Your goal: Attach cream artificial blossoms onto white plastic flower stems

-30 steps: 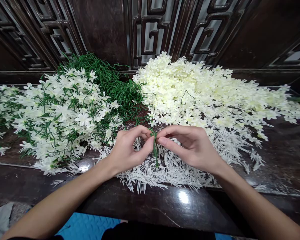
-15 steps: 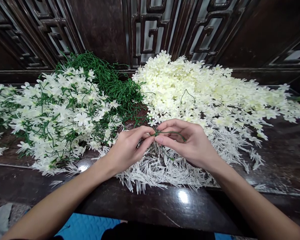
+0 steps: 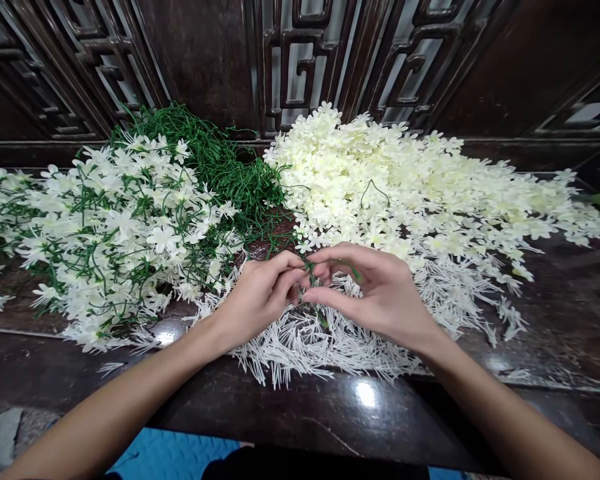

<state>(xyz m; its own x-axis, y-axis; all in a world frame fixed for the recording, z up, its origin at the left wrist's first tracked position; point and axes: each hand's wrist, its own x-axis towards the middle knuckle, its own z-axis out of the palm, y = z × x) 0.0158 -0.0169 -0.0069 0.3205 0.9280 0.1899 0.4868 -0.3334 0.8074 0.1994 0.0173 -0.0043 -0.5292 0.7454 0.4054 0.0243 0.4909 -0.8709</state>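
Note:
Above the white stamen pieces, my left hand (image 3: 261,293) pinches a thin green plastic flower stem (image 3: 309,266) between thumb and fingertips. My right hand (image 3: 383,293) is close on the other side, its thumb and index finger parted around the stem's branches. One stem branch runs across in front of the right fingers. Whether a right fingertip touches the stem is hard to see. Under both hands lies a spread of white artificial stamens (image 3: 300,343). Behind them rises a heap of loose cream-white petal blossoms (image 3: 360,167).
Left of my hands is a pile of white artificial flowers on green stems (image 3: 130,227). A tangle of bare green stems (image 3: 215,153) lies behind it. Everything rests on a dark wooden bench (image 3: 260,400) with a carved lattice back (image 3: 300,67). Something blue (image 3: 180,453) shows below.
My right thumb has come away from the stem and dropped lower, widening the gap to the index finger. My left hand keeps its pinch, and the stem has turned slightly.

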